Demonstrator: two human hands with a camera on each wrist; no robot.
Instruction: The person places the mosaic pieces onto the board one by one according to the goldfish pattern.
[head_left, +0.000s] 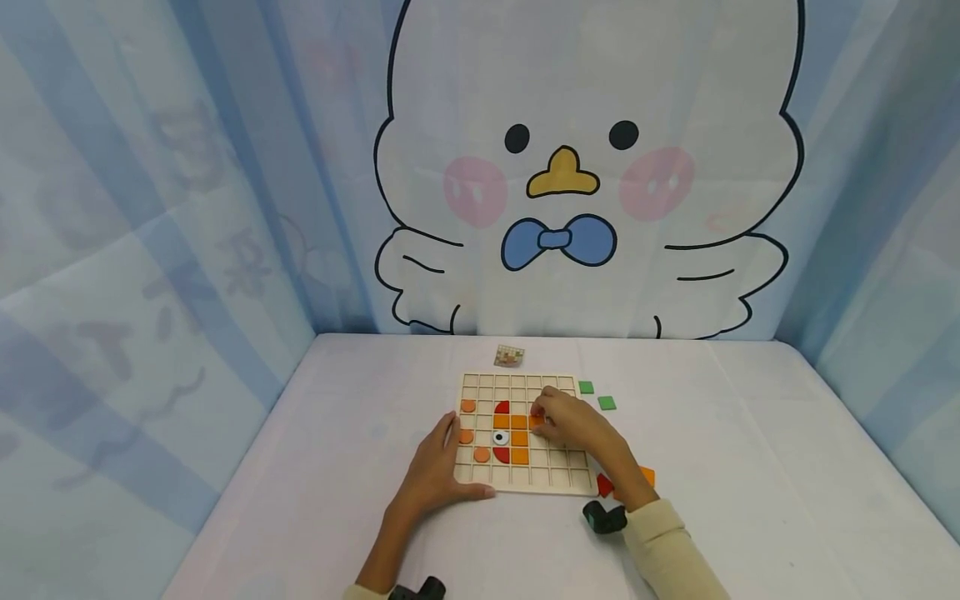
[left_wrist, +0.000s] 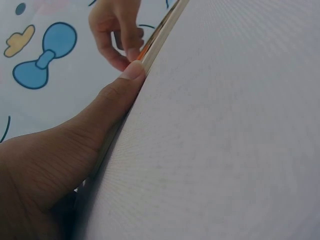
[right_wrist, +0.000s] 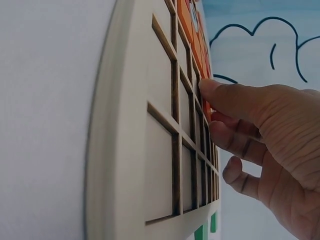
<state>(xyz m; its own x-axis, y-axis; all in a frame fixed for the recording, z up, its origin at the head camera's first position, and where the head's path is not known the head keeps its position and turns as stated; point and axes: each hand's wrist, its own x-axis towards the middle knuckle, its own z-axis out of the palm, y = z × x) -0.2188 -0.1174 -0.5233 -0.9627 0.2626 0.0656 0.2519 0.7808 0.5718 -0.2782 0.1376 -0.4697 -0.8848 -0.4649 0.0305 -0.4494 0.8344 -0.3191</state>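
Observation:
A wooden grid board [head_left: 555, 479] lies on the table, holding orange squares [head_left: 520, 456], red quarter-round pieces [head_left: 502, 455], orange discs [head_left: 482, 455] and a white eye piece [head_left: 500, 437]. My left hand [head_left: 431, 475] rests against its near left corner, thumb stretched along the front edge and fingers along the left side; the left wrist view shows the thumb [left_wrist: 107, 107] touching the rim. Over the grid, right of the orange squares, my right hand [head_left: 573, 421] pinches an orange tile [head_left: 537, 422] between thumb and fingers. Those fingers partly hide the tile in the right wrist view.
Two green squares [head_left: 607, 402] lie beyond the board's right edge. Red [head_left: 604, 485] and orange pieces [head_left: 647, 476] sit near its front right corner, partly under the right forearm. A small patterned card [head_left: 509, 357] lies behind the board, before a printed curtain [head_left: 570, 292].

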